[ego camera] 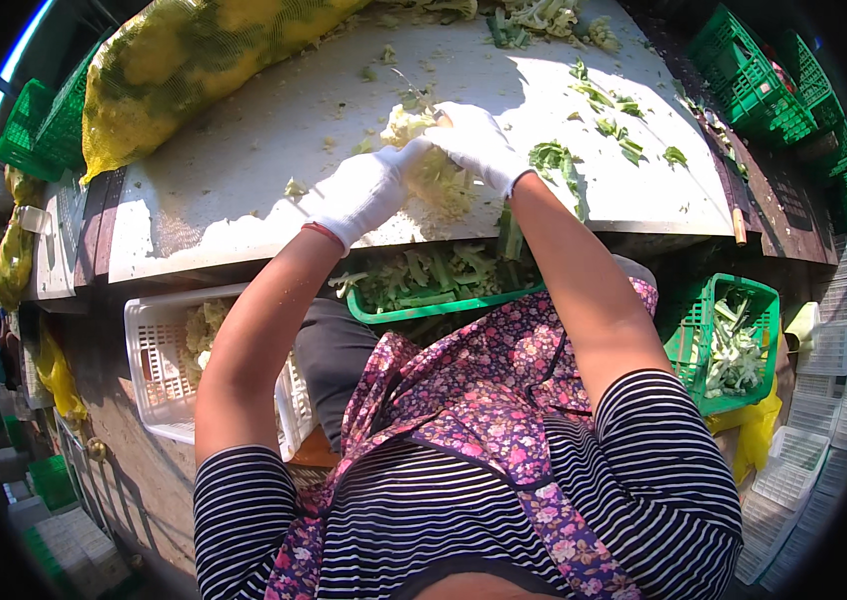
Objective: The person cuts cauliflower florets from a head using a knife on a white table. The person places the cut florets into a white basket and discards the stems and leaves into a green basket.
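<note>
Both my hands wear white knit gloves and meet above the white tabletop (243, 180). My left hand (371, 187) grips a pale cauliflower piece (402, 126), its fingers closed around the underside. Against the same piece, my right hand (480, 146) is closed around what looks like a small knife (410, 82). Its thin blade points away from me, and the glove hides most of the handle. More cauliflower (442, 187) shows just below my hands, partly covered by them. Cut green leaves (555, 159) lie to the right of my right hand.
A yellow mesh bag of cauliflower (191, 75) covers the table's far left. Below the near edge are a green crate of stalks (431, 306) and a white crate of florets (161, 360). At right stand a green basket of trimmings (746, 300) and a wooden-handled tool (738, 225).
</note>
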The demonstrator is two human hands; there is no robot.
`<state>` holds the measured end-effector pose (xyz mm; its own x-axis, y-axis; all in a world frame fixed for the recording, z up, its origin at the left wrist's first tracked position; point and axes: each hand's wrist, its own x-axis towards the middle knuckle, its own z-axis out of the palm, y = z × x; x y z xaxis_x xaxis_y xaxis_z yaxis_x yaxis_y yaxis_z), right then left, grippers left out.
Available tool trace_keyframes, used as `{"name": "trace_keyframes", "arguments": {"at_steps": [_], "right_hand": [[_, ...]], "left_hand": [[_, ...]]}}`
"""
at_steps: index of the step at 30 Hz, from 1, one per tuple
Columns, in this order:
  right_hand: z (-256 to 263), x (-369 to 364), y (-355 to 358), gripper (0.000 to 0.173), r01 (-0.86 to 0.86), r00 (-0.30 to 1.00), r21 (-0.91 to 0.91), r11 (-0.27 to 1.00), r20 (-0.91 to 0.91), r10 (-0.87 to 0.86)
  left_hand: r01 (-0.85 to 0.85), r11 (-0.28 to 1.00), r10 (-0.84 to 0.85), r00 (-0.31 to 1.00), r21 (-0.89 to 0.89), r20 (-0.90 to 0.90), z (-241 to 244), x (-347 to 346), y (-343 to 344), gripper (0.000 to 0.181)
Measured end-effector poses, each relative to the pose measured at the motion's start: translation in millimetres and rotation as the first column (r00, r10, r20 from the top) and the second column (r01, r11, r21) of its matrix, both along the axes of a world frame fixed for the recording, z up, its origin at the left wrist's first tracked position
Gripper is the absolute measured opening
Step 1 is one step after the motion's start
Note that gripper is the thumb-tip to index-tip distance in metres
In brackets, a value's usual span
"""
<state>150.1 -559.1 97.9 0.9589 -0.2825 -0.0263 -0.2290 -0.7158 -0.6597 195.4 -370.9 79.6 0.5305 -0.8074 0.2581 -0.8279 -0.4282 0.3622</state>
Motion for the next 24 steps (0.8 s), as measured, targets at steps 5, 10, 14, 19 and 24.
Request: {"name": "trace_keyframes", "arguments": {"at_steps": [5, 10, 14, 19, 24], "right_hand": [[-6.2, -3.5, 12.6, 0.036, 0.074, 0.997, 0.108, 0.991, 0.018, -0.076], [-28.7, -3.2, 11.2, 0.031, 0.210, 0.952, 0.370, 0.905, 0.135, -0.276], [-33.3, -10.9, 17.5, 0.028, 0.104, 0.927, 0.356, 0.929, 0.304, -0.220], [-42.2, -39.2, 18.5, 0.029, 0.068, 0.971, 0.248, 0.966, 0.204, -0.121], [-60.1, -42.9, 7.7, 0.029, -0.083, 0.966, 0.308, 0.948, 0.257, 0.001]], "left_hand": [[-0.038, 0.999, 0.041, 0.991, 0.031, -0.125, 10.5, -5.4, 3.1, 0.039], [-0.177, 0.977, 0.166, 0.981, -0.118, -0.097, -0.8, -29.6, 24.8, 0.034], [-0.571, 0.722, 0.142, 0.675, -0.390, -0.724, -11.3, -52.0, 77.3, 0.032], [-0.743, 0.666, 0.726, 0.629, 0.061, -0.277, -4.6, -99.2, 224.7, 0.039], [-0.733, 0.602, 0.728, 0.667, 0.317, 0.160, -18.0, -123.3, 263.6, 0.058]]}}
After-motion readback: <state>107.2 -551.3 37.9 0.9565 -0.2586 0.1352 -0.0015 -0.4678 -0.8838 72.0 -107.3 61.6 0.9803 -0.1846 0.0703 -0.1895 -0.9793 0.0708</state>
